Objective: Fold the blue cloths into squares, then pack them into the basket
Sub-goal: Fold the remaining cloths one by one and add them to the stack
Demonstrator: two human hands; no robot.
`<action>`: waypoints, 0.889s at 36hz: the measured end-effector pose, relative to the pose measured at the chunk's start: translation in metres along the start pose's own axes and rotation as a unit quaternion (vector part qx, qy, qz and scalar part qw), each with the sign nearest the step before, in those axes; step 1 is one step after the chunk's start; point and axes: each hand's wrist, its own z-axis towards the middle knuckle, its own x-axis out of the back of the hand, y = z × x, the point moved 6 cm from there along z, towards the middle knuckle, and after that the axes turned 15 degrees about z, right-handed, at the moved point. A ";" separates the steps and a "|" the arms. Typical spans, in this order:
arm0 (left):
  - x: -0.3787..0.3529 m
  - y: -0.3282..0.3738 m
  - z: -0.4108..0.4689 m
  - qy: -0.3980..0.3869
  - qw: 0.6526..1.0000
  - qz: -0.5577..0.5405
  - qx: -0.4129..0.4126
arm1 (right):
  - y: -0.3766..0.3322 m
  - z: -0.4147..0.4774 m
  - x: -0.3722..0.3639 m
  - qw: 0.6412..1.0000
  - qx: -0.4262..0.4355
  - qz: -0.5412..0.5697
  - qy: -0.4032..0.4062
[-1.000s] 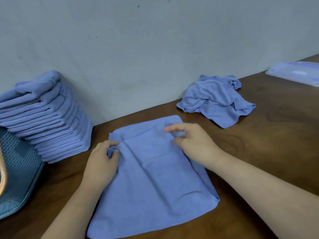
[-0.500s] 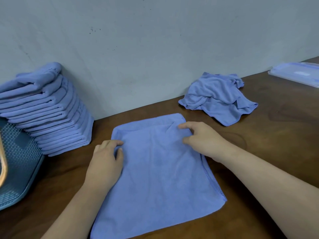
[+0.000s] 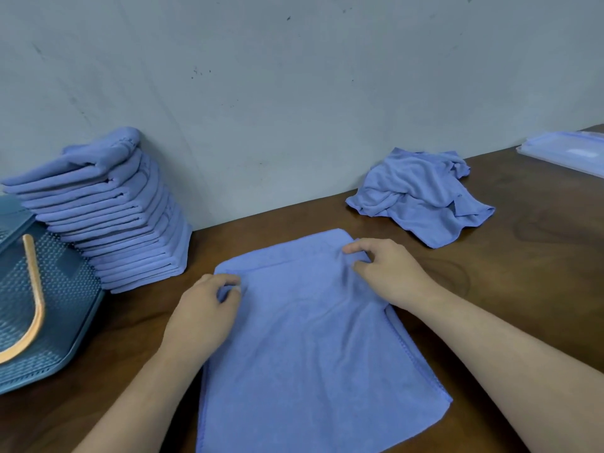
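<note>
A blue cloth (image 3: 310, 348) lies flat on the brown wooden desk (image 3: 523, 289), right in front of the person. It is soft and fuzzy, and it looks folded over, because a strip of a lower layer peeks out along its far edge. A thin stitched line runs down its right side. It has small wrinkles up near the fingers. The left hand (image 3: 204, 317) rests on the cloth's left edge, and its grip is closed, with the thumb and fingers pinching a bit of the cloth. The right hand (image 3: 389, 273) is at the far right corner, and its grip is closed too, with curled fingers pinching the cloth there. To the left stands a blue basket (image 3: 65, 305) with little holes in its wall and an orange handle (image 3: 36, 308). Just beside the basket is a tall stack of folded cloths (image 3: 124, 223), all the same blue, leaning a little. Farther back on the right lies a crumpled blue cloth (image 3: 421, 197), all bunched up. At the far right edge is a clear plastic lid (image 3: 565, 155). Behind it all is a grey wall (image 3: 294, 109).
</note>
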 end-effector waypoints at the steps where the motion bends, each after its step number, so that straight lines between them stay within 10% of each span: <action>1: 0.003 0.001 0.003 0.008 1.000 -0.008 0.008 | 0.001 0.000 0.000 1.000 -0.001 -0.004 -0.004; 8: 0.035 0.009 0.014 0.125 0.990 -0.056 0.034 | -0.002 0.002 -0.007 0.998 0.040 0.046 -0.035; 32: -0.016 -0.011 0.024 0.011 0.990 0.138 0.010 | -0.008 0.040 0.001 0.999 0.021 0.031 0.029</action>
